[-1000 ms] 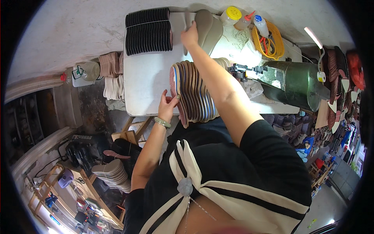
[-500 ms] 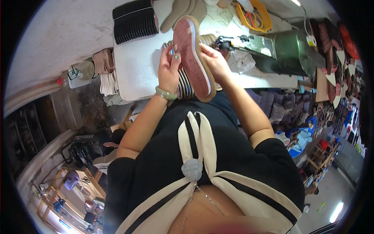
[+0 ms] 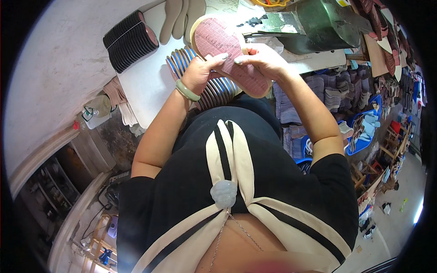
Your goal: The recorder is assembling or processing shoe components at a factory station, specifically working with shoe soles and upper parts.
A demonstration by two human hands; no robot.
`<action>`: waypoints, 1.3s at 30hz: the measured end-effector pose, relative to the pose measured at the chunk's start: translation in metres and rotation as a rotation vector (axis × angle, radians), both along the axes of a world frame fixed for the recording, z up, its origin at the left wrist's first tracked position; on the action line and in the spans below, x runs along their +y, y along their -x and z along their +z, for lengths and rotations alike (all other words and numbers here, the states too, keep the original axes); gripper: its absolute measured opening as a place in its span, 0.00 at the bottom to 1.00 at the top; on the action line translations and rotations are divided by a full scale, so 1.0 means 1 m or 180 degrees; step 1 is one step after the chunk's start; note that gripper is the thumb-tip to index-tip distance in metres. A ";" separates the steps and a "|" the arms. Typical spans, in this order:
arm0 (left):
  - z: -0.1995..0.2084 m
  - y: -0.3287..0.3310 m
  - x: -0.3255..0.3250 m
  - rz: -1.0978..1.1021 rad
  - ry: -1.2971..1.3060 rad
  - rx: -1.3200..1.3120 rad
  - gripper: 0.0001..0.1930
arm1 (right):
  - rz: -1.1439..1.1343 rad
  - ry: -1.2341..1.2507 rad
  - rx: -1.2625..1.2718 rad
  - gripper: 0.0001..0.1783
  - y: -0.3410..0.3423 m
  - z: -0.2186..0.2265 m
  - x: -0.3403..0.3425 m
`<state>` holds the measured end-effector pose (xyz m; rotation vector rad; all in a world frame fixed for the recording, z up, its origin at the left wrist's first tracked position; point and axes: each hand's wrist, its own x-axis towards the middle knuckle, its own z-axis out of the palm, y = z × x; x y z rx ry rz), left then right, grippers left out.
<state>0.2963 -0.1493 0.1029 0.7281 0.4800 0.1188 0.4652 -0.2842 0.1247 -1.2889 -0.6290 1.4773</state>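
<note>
A shoe insole (image 3: 218, 34) with a pinkish-red lettered face and a tan rim is held up slantwise over the near side of the white table. My left hand (image 3: 202, 73), with a pale green bangle at the wrist, grips its left edge, thumb lying on the face. On the opposite edge my right hand (image 3: 266, 61) is closed, its thumb also pressed on the face. The fingers beneath the insole are partly hidden. Just below and behind it, a row of similar insoles (image 3: 209, 98) with blue, white and tan edges stands packed together.
A tied black stack of soles (image 3: 132, 41) sits at the white table's (image 3: 141, 91) far left, beside several grey soles (image 3: 173, 20). A dark green machine (image 3: 318, 27) stands at the back right. Piled grey pieces (image 3: 314, 98) and a blue basket (image 3: 364, 132) lie to the right.
The insole has been turned and tilted, so its lettered face shows more fully and its layered side edge less. Both thumbs now lie on the face. The whole view has shifted.
</note>
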 end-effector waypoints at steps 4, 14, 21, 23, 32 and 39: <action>-0.002 -0.011 -0.007 0.0210 -0.0154 0.0177 0.08 | -0.0502 0.0037 -0.0097 0.17 0.001 0.004 0.001; -0.022 -0.038 -0.011 0.0968 0.0148 0.0213 0.10 | -0.0732 -0.0580 -0.4413 0.39 0.037 -0.011 -0.001; -0.034 -0.092 -0.006 0.1513 -0.1539 0.0196 0.10 | 0.0127 0.0280 -0.4811 0.39 -0.017 0.010 0.002; -0.045 -0.110 -0.010 0.1325 -0.1958 0.0862 0.10 | 0.0210 0.0417 -0.4991 0.34 -0.036 0.002 -0.004; -0.039 -0.139 0.017 0.1375 -0.1713 0.1001 0.20 | -0.1609 0.0238 0.1183 0.16 -0.004 -0.024 -0.031; 0.072 -0.152 0.058 -0.1061 -0.6550 0.0387 0.24 | -0.2040 0.0009 0.0931 0.12 -0.001 -0.042 0.007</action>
